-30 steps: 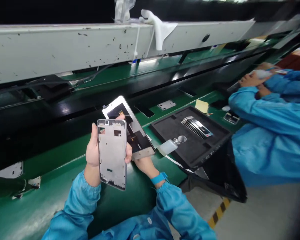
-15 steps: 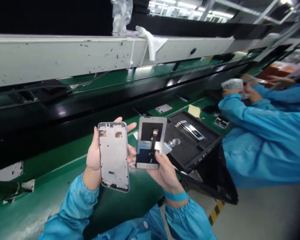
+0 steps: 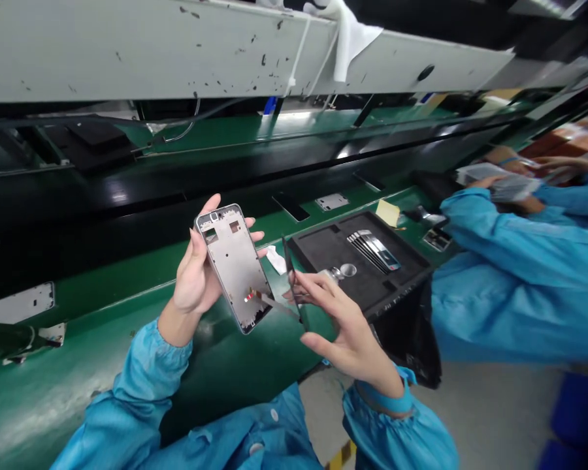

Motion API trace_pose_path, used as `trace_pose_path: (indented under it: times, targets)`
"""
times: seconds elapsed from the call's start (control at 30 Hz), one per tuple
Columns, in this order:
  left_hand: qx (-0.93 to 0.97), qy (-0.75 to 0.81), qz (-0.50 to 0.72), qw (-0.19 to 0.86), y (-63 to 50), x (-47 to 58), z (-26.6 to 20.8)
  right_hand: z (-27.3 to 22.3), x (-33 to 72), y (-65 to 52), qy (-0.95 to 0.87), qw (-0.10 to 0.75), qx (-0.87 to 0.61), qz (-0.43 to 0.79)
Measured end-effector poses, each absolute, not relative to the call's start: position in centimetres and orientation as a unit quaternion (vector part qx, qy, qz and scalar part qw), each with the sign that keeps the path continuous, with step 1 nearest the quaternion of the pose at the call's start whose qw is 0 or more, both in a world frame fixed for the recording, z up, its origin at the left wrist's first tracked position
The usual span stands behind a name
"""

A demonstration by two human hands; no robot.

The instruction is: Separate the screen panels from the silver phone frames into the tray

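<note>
My left hand (image 3: 195,277) is closed around a grey metal phone frame (image 3: 232,261), tilted, with two square cutouts near its top. Between the fingers and thumb of my right hand (image 3: 338,313) is a phone screen (image 3: 293,281), turned almost edge-on to me. A thin flex cable (image 3: 274,303) runs from the screen toward the lower part of the frame; its tip overlaps the frame there, and I cannot tell whether it passes through. Apart from this cable, screen and frame stand a short way apart above the green bench (image 3: 215,365).
A black tray (image 3: 318,245) to the right holds several stacked screens (image 3: 375,251) and a small bottle (image 3: 334,273). Behind it lie a dark phone panel (image 3: 291,207) and a metal plate (image 3: 332,202) on the belt line. A co-worker's blue sleeve (image 3: 500,222) is at the right.
My right hand has turned the screen from facing me to edge-on, bringing its cable to the frame. My left hand has tilted the frame. The camera view has shifted downward.
</note>
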State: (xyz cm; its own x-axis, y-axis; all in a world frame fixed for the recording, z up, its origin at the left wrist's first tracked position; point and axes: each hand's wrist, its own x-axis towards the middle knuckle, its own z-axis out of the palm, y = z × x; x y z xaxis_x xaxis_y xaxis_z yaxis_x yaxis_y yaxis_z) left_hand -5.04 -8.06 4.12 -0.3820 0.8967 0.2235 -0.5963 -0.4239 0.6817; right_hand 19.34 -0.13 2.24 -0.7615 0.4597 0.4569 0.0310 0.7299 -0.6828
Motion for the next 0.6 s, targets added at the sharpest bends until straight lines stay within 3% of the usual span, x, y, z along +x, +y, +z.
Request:
trace_pose_path:
  times: [0.43, 0.6]
  targets:
    - [0.366, 0.244, 0.791, 0.426, -8.8, -5.6, 4.2, 2.8, 18.3, -1.8, -0.895, 0.326, -0.12, 0.279]
    - [0.444, 0.241, 0.766, 0.398, -9.4, -5.6, 3.7, 1.9, 16.0, -3.7, -0.856, 0.403, -0.113, 0.304]
